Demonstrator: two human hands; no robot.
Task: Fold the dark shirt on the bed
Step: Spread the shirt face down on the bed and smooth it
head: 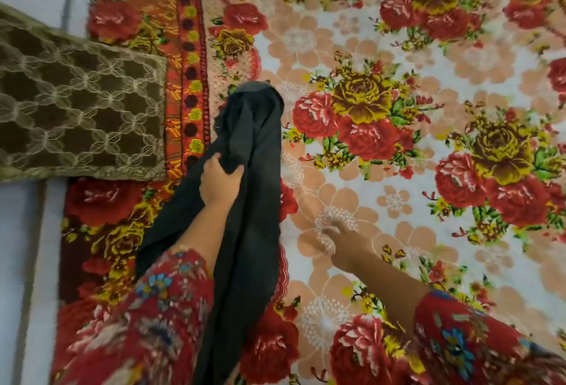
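The dark shirt (254,188) hangs bunched in a long, narrow drape over the left part of the bed (398,57), running from the middle of the view down to the bottom edge. My left hand (221,183) grips a fold of it about a third of the way down, thumb on one side and fingers curled into the cloth. My right hand (344,239) is to the right of the shirt, apart from it, with its fingers pressed down on the floral bedspread. Both arms wear red floral sleeves.
The bedspread has large red and yellow roses on a pale ground, with a red patterned border (191,84) along its left side. A brown lattice-patterned cushion (76,109) lies at the left edge. A pale wall or floor (21,246) runs beyond the bed's left side.
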